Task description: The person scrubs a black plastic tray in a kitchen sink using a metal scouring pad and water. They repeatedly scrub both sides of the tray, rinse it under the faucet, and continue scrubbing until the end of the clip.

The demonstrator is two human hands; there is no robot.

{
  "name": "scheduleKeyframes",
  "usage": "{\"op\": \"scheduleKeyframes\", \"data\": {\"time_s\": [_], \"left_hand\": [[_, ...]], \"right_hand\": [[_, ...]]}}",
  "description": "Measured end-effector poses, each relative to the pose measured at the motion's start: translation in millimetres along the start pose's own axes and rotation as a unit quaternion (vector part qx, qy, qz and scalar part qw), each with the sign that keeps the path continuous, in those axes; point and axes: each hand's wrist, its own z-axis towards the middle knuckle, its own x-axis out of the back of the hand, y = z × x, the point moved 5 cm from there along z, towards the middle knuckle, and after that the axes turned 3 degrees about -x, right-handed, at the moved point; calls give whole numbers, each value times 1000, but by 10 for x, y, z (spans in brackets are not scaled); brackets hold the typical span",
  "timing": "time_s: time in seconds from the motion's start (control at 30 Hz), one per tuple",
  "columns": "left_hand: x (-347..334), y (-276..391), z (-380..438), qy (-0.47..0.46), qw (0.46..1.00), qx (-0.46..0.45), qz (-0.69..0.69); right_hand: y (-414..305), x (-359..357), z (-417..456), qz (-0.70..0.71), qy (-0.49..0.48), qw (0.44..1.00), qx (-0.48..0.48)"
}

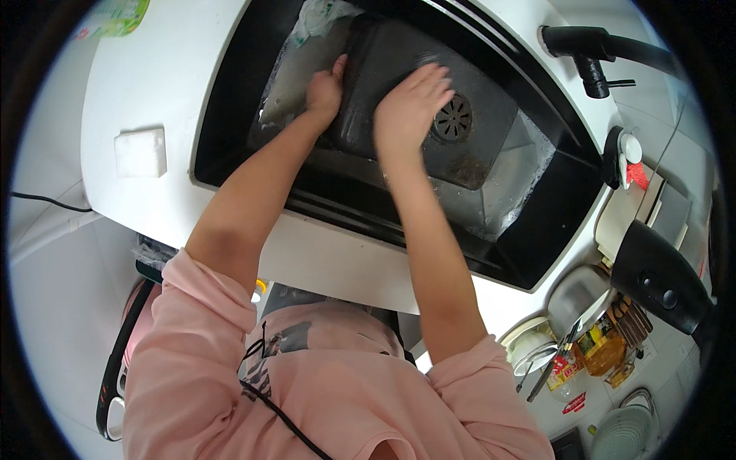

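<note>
A dark rectangular pan-like piece (391,75) with a round slotted vent (453,118) lies tilted in the black sink (230,135), partly in cloudy water. My left hand (326,92) grips its left side, thumb along the edge and the other fingers hidden. On the broad face of the piece, my right hand (409,112) rests nearly flat beside the vent, its fingertips blurred. Whether anything is under that palm is hidden. Brownish stains mark the piece's lower right corner. A crumpled white-and-green plastic bag or wrapper (319,20) sits at the sink's upper left.
A white sponge block (141,153) lies on the white counter (138,92) at left. Right of the sink stands a black faucet (592,49). Farther down that side are a black pan handle (661,282), a steel bowl (575,299) and bottles (604,351). Suds line the water's edge.
</note>
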Motion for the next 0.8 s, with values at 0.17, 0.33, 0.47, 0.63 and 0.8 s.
{"op": "scheduleKeyframes", "data": {"time_s": [0.17,0.33,0.47,0.63,0.8], "left_hand": [[80,-5,-12,-1,998,-29,-62],[43,18,78,-34,999,-19,-20],[6,-207,213,-33,992,15,-122],[-41,-256,233,-42,995,14,-86],[-75,-249,264,-23,998,-24,-49]], "right_hand": [[39,247,-707,169,-87,928,320],[-121,243,-165,228,-17,946,230],[108,291,-689,334,-113,876,329],[1359,-105,-931,218,-131,910,329],[545,9,-742,343,-83,875,331]]}}
